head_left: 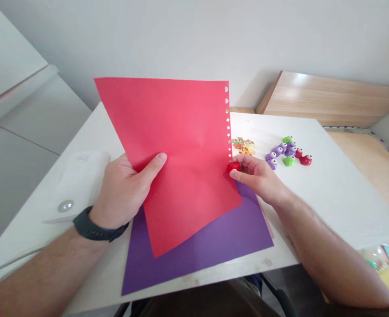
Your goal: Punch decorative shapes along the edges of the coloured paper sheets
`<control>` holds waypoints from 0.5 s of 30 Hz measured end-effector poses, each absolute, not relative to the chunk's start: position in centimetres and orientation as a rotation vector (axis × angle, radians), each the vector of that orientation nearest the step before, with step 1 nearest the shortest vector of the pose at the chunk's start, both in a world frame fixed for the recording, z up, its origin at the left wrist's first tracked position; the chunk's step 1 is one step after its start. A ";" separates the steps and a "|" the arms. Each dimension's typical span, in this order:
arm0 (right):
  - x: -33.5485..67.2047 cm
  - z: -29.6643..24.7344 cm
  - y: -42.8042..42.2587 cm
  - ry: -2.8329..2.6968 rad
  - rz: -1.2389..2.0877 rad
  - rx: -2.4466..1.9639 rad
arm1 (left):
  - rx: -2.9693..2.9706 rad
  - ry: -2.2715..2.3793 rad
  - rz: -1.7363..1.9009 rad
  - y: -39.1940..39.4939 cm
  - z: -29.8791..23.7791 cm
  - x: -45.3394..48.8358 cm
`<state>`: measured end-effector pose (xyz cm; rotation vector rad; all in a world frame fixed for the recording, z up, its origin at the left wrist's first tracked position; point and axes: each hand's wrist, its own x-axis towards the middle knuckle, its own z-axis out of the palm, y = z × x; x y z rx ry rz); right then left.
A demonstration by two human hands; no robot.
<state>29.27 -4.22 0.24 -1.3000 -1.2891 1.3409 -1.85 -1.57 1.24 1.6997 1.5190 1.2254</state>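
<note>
My left hand (124, 189) grips a red sheet of paper (181, 141) by its left edge, thumb on the front and fingers hidden behind. The sheet is held up at a tilt above a purple sheet (197, 251) on the table. Along its right edge runs a column of small punched holes, hearts at the top and stars and other shapes below. At the lower end of that column my right hand (257, 174) pinches a small red craft punch (234, 167), which sits on the paper's edge.
Small coloured paper cut-outs (245, 145) lie in a heap behind my right hand. Several purple, green and red craft punches (288, 152) stand further right on the white table (329, 198). A white device (78, 185) is at the left; a wooden board (329, 97) leans at the back.
</note>
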 end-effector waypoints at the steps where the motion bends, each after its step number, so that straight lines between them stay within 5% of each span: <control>1: 29.3 0.3 -4.2 -1.281 1.337 -1.297 | 1.691 1.510 1.223 -1.5 1.2 -1.9; 15: 29.7 0.4 -4.3 -1.306 1.383 -1.276 | 1.625 1.497 1.206 -1.4 1.0 -2.1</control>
